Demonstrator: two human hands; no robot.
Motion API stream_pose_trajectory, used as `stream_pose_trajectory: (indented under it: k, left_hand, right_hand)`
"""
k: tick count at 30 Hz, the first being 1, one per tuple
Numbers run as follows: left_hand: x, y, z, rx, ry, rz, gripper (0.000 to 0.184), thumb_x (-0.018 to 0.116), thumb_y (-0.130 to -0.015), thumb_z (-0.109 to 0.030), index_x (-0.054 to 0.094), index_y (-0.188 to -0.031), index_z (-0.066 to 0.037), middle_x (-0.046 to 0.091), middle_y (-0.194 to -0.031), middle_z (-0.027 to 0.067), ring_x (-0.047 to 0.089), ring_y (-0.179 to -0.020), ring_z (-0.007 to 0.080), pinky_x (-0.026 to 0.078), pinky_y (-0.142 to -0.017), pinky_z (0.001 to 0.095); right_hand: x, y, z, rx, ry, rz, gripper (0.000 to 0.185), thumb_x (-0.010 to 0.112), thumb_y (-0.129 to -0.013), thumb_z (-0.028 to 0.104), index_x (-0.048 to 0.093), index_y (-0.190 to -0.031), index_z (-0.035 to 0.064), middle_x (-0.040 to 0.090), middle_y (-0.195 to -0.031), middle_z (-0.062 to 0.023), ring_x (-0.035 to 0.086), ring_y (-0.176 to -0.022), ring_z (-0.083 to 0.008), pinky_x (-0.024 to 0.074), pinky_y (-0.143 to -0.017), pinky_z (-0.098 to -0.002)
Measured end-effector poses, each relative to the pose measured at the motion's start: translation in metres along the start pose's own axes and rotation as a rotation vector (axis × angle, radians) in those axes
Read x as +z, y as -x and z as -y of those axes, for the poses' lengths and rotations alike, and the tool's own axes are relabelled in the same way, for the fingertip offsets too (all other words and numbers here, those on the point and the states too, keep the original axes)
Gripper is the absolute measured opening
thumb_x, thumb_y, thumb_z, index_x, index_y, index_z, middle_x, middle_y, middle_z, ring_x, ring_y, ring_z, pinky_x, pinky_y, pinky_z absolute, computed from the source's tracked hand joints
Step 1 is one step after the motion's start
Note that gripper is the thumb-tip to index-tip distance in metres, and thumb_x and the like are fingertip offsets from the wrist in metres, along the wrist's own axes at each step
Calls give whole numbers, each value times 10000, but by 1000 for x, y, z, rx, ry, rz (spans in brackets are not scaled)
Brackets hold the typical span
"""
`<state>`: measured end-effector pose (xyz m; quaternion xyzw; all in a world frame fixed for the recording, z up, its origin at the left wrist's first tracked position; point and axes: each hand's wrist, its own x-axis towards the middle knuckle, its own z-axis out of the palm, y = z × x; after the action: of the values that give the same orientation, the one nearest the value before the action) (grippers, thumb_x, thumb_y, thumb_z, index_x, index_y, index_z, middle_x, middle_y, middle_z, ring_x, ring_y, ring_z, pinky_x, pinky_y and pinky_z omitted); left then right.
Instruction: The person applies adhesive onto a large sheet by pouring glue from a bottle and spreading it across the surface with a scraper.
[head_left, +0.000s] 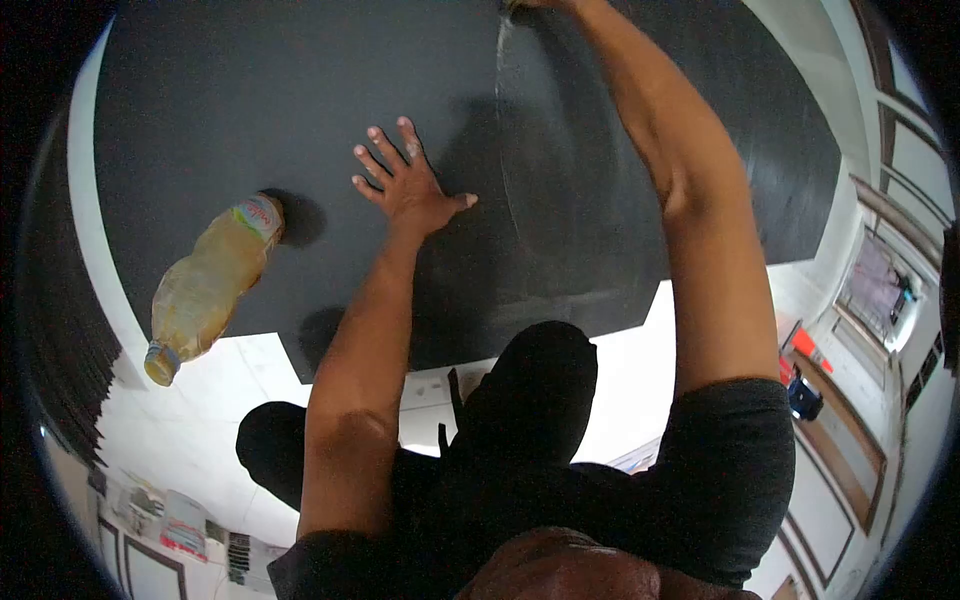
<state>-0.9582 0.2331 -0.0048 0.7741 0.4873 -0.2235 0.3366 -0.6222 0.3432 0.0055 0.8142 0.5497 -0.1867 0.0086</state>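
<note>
A large dark sheet [300, 90] lies flat below me, with a thin pale line running down its middle. My left hand [412, 185] rests on the sheet with fingers spread, left of that line. At the top edge of the view my right hand [545, 4] is mostly cut off; it is at the upper end of the pale line, beside a small object too cropped to make out. A plastic bottle [215, 275] of yellowish liquid, with a yellow cap, stands at the sheet's left side, to the left of my left hand.
White tiled floor [180, 430] shows beyond the sheet's near edge, where my dark-clothed knees are. Containers [182, 525] sit at the lower left. Orange and blue items [803, 395] lie near a wooden frame at the right.
</note>
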Motion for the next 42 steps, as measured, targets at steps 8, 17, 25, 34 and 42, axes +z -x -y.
stream_pose_trajectory:
  k: [8,17,25,34,42]
  left_hand:
    - [9,-1,3,69,-14,-67,1538,899,-611,-643,-167,-1609,-158,-214,-1632,308,-237,-1473,548,-59,-1139,744]
    - [23,-4,12,218,80,-216,1398,807,-679,-642,-90,-1627,-140,-193,-1623,342,-247,-1458,570,-76,-1128,753]
    - [22,-42,49,437,136,-202,1162,727,-766,-547,92,-1639,-119,23,-1675,280,-30,-1525,524,84,-1214,642]
    - [-60,133,126,657,42,323,769,683,-906,-353,377,-1562,-96,371,-1611,160,387,-1460,367,312,-1212,476]
    - [-135,148,312,-5,-617,355,944,741,-880,-495,308,-1554,6,422,-1536,275,434,-1420,396,362,-1175,522]
  right_hand:
    - [11,169,59,108,40,329,330,602,-875,139,691,-1183,63,701,-1158,-204,663,-1073,-403,537,-872,-497]
    - [100,356,84,53,87,173,509,663,-841,96,649,-1313,286,730,-1045,-135,715,-1007,-365,592,-835,-532]
    - [138,475,128,155,40,263,525,668,-868,81,621,-1364,249,689,-1266,-103,676,-1134,-346,565,-926,-494]
    - [129,510,116,194,0,232,555,650,-865,71,607,-1395,232,670,-1324,-89,629,-1216,-305,460,-1036,-492]
    - [154,513,47,78,71,-24,560,625,-841,54,613,-1374,223,631,-1386,-67,607,-1232,-325,471,-1037,-503]
